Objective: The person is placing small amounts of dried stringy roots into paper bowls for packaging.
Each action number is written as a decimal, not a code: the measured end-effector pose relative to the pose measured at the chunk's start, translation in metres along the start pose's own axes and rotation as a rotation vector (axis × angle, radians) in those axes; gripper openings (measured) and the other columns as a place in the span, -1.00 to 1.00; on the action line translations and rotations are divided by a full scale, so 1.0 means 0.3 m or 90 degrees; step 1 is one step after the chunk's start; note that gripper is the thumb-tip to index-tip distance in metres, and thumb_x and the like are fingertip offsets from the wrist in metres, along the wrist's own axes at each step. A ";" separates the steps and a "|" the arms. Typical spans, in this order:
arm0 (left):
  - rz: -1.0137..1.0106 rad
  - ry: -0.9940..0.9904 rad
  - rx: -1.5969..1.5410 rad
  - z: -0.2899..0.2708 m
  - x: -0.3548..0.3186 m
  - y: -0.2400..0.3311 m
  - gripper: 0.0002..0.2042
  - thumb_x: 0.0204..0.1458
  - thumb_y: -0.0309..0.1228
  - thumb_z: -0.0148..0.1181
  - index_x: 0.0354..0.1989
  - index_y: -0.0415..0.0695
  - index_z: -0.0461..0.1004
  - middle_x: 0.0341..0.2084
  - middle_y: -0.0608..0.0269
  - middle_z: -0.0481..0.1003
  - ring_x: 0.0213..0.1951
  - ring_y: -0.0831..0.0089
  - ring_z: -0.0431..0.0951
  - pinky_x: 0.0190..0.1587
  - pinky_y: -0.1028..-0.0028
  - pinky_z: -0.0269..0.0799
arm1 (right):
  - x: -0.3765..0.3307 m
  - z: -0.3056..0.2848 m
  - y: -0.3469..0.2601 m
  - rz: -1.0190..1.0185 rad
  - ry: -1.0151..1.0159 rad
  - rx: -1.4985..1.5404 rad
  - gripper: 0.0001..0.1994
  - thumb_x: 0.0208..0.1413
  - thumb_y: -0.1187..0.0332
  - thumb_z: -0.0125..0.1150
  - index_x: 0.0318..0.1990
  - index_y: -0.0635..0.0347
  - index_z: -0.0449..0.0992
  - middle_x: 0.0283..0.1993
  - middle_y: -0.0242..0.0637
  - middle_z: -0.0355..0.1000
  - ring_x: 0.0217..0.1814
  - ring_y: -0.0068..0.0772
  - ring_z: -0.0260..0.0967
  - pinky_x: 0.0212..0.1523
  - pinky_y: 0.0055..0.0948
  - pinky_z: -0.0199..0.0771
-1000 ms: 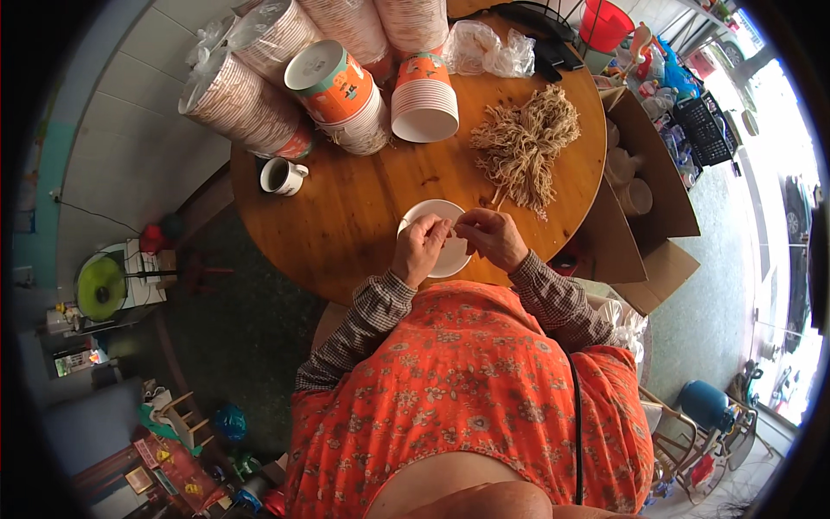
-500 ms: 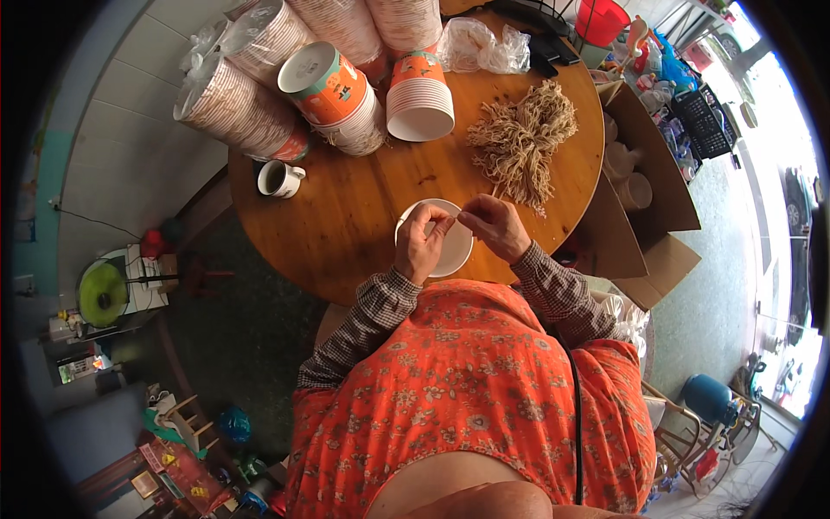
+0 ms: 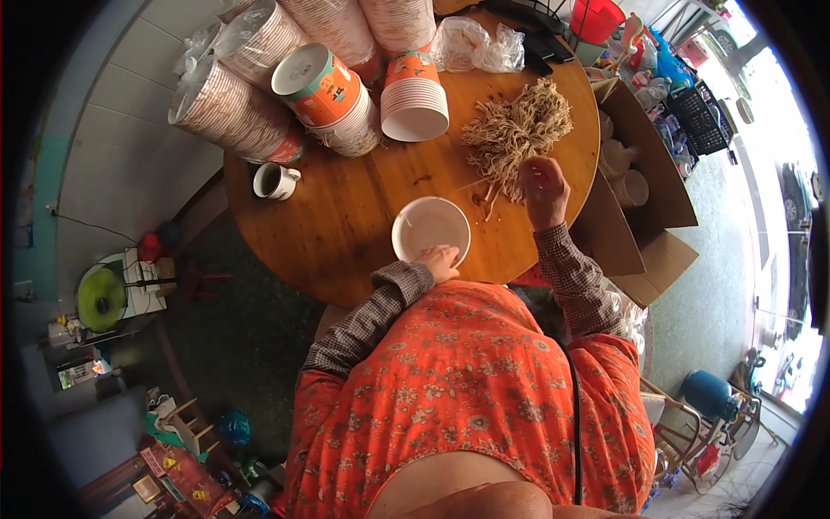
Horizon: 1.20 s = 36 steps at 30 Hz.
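A white round paper tub [image 3: 424, 216] stands on the wooden table in front of me, its open mouth facing up. My left hand [image 3: 439, 262] grips its near rim, fingers curled over the edge. To the right, my right hand [image 3: 545, 189] is raised at the near edge of a loose bundle of beige twine strands [image 3: 519, 130]. Its fingers are curled in and slightly blurred; whatever may be between them is hidden. A few thin strands hang from the bundle toward me, left of that hand.
Nested stacks of paper tubs [image 3: 346, 104] crowd the table's far left, some in clear plastic. Nearby stands a mug [image 3: 277, 181]. Crumpled plastic bags [image 3: 480, 45] lie at the back. Right of the round table [image 3: 346, 233], an open cardboard box [image 3: 657, 208] holds white tubs.
Both hands were together over the tub. My right hand has moved right and away to the twine, while my left has dropped to the tub's near rim.
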<state>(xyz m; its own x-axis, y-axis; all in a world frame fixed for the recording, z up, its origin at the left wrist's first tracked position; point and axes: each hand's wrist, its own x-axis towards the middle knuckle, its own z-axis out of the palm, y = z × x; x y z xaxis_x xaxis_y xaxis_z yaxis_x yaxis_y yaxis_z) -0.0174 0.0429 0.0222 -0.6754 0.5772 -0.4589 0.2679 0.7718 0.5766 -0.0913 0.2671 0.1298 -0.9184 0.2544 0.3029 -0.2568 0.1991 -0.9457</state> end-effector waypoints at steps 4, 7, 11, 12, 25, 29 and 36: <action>-0.035 0.244 0.007 -0.060 -0.049 0.009 -0.82 0.00 -0.34 0.10 -0.34 -0.19 0.45 -0.35 0.06 0.51 -0.27 0.13 0.53 -0.29 0.27 0.43 | -0.052 -0.004 0.122 -0.044 0.039 -0.063 -0.92 -0.01 0.53 0.19 -0.33 0.26 0.49 -0.40 -0.33 0.39 -0.38 -0.53 0.36 -0.39 -0.54 0.40; 0.107 0.550 -0.152 -0.209 -0.148 0.079 -0.80 -0.07 -0.49 0.24 -0.25 -0.25 0.46 -0.44 0.11 0.53 -0.39 0.31 0.57 -0.35 0.46 0.44 | -0.189 0.055 0.072 0.053 -0.098 -0.009 -0.92 0.00 0.53 0.19 -0.32 0.26 0.48 -0.38 -0.36 0.40 -0.40 -0.61 0.35 -0.42 -0.57 0.37; 0.000 0.502 -0.363 -0.289 -0.251 0.146 -0.84 -0.02 -0.46 0.21 -0.29 -0.25 0.44 -0.46 0.13 0.48 -0.42 0.37 0.52 -0.37 0.48 0.41 | -0.273 0.132 -0.041 0.102 -0.186 0.177 -0.89 -0.01 0.52 0.24 -0.33 0.31 0.45 -0.22 -0.28 0.38 -0.21 -0.56 0.40 -0.22 -0.59 0.43; 0.011 0.526 -0.358 -0.301 -0.270 0.169 -0.85 -0.02 -0.47 0.20 -0.30 -0.25 0.43 -0.47 0.15 0.47 -0.44 0.40 0.50 -0.38 0.49 0.40 | -0.276 0.145 -0.061 0.096 -0.198 0.172 -0.90 -0.02 0.51 0.24 -0.35 0.28 0.46 -0.15 -0.26 0.36 -0.18 -0.53 0.36 -0.19 -0.56 0.40; 0.020 0.573 -0.283 -0.350 -0.349 0.275 -0.90 -0.03 -0.56 0.16 -0.34 -0.27 0.41 -0.50 0.17 0.42 -0.49 0.42 0.46 -0.43 0.50 0.38 | -0.288 0.185 -0.140 0.100 -0.210 0.197 -0.91 -0.02 0.49 0.24 -0.36 0.22 0.45 -0.14 -0.26 0.35 -0.09 -0.44 0.32 -0.04 -0.47 0.32; 0.025 0.572 -0.272 -0.346 -0.346 0.280 -0.90 -0.03 -0.57 0.16 -0.34 -0.27 0.40 -0.49 0.17 0.42 -0.49 0.40 0.47 -0.43 0.49 0.38 | -0.289 0.182 -0.138 0.108 -0.212 0.189 -0.91 -0.03 0.48 0.24 -0.36 0.22 0.45 -0.14 -0.26 0.35 -0.07 -0.42 0.33 -0.03 -0.46 0.32; 0.048 0.586 -0.224 -0.326 -0.331 0.284 -0.89 -0.06 -0.59 0.17 -0.34 -0.26 0.39 -0.50 0.13 0.42 -0.46 0.31 0.49 -0.43 0.44 0.38 | -0.286 0.184 -0.134 0.050 -0.211 0.138 -0.90 -0.05 0.48 0.25 -0.36 0.22 0.47 -0.15 -0.25 0.36 -0.09 -0.36 0.35 -0.04 -0.42 0.36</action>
<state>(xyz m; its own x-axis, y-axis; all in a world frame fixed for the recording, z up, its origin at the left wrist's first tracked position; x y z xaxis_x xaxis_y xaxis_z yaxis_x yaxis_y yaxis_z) 0.0053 0.0254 0.1830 -0.9757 0.0740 0.2062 0.2135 0.5320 0.8194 -0.0188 0.1851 0.1354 -0.9759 -0.0654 0.2081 -0.2071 -0.0217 -0.9781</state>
